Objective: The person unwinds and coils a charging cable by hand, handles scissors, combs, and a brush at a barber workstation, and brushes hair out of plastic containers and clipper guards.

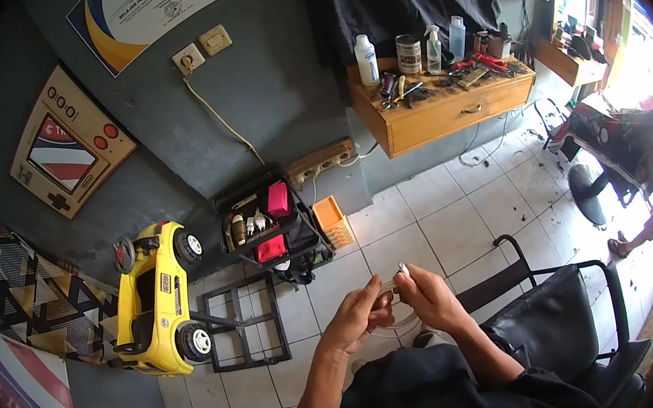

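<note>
In front of my body, both hands are on a thin white cable [393,327] that hangs in loose loops between and below them. My left hand [355,313] has its fingers curled round part of the cable. Close beside it, my right hand [431,297] pinches a small whitish end piece [403,268] between thumb and forefinger. The exact kind of end piece is too small to make out. Below the hands, the tiled floor [391,241] and part of my shoes show.
A yellow toy car [162,303] hangs over a black metal frame [282,322] on the left. A black tool trolley [248,255] stands by an orange basket [333,223]. The wooden drawer shelf [430,126] carries bottles and tools. Black chairs [553,319] are at right, a person [617,138] beyond.
</note>
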`<move>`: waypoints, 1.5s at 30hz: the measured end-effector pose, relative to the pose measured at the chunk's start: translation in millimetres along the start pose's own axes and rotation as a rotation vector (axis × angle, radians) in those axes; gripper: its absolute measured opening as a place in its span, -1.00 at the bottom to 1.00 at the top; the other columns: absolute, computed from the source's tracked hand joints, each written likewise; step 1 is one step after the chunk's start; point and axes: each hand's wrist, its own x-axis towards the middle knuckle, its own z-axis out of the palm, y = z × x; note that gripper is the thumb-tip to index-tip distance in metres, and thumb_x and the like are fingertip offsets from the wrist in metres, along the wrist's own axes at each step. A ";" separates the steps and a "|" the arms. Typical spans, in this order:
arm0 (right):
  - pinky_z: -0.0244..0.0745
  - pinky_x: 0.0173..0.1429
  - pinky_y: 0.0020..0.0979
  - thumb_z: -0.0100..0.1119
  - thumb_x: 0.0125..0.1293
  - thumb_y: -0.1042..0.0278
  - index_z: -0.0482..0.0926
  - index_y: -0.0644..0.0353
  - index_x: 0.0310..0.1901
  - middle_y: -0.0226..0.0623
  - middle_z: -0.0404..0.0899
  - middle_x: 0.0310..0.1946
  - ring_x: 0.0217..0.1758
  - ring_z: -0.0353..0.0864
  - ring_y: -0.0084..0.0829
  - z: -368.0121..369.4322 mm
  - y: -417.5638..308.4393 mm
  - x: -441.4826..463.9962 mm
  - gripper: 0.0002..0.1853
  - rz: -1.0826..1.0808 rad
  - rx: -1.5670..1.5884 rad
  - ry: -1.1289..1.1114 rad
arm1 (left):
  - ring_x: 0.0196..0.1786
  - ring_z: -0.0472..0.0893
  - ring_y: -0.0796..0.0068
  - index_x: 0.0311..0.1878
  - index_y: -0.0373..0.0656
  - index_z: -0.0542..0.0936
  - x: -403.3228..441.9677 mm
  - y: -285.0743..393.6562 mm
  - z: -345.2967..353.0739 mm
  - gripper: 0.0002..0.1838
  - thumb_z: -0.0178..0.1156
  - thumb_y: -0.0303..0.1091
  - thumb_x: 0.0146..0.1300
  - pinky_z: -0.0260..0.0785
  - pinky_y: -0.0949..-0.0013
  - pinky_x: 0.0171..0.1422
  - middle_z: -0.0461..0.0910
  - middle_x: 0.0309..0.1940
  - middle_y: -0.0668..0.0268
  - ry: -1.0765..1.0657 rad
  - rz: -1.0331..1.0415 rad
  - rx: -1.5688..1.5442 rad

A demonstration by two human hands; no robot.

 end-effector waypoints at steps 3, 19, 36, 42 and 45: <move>0.30 -0.30 -0.46 -0.23 0.52 0.12 0.47 0.30 -0.35 -0.42 0.45 -0.55 -0.44 0.36 -0.55 -4.6 7.6 -1.2 -0.57 0.141 0.375 -0.079 | -0.60 0.16 0.66 -0.44 -0.10 0.35 -0.9 -11.6 4.8 -0.51 -0.12 0.12 0.42 0.09 0.52 -0.42 0.16 -0.69 0.55 0.029 0.071 -0.088; 0.29 -0.42 -0.45 -0.04 0.42 0.06 0.55 0.30 -0.37 -0.35 0.43 -0.64 -0.55 0.36 -0.56 -16.5 -6.5 -6.4 -0.58 0.120 0.008 -0.279 | -0.33 0.49 0.52 -0.10 -0.28 0.46 -10.5 -1.8 9.3 -0.55 -0.23 -0.05 0.46 0.41 0.43 -0.16 0.47 -0.42 0.32 0.231 0.272 0.061; 0.42 -0.38 -0.31 0.12 0.33 0.17 0.53 0.33 -0.45 -0.12 0.57 -0.60 -0.50 0.58 -0.10 -21.7 -31.3 -0.2 -0.65 -0.087 -0.141 -0.095 | -0.49 0.33 0.66 -0.31 -0.26 0.52 -2.3 8.8 8.9 -0.60 -0.19 -0.19 0.49 0.24 0.56 -0.34 0.42 -0.52 0.41 -0.079 0.318 0.496; 0.43 -0.34 -0.41 0.11 0.35 0.23 0.51 0.30 -0.22 -0.23 0.55 -0.57 -0.46 0.59 -0.43 -22.6 -30.1 -3.8 -0.75 0.091 -0.014 -0.006 | -0.57 0.16 0.75 -0.38 -0.26 0.46 -2.6 4.9 19.6 -0.45 -0.21 0.07 0.47 0.11 0.58 -0.43 0.24 -0.63 0.53 0.012 0.107 0.485; 0.41 -0.33 -0.39 0.08 0.37 0.20 0.51 0.28 -0.29 -0.13 0.58 -0.49 -0.39 0.60 -0.36 -27.4 -16.5 -2.5 -0.74 -0.243 -0.166 0.054 | -0.59 0.19 0.66 -0.46 -0.18 0.40 -1.2 -5.1 13.1 -0.48 -0.24 0.02 0.49 0.26 0.48 -0.36 0.15 -0.69 0.50 0.041 0.286 0.230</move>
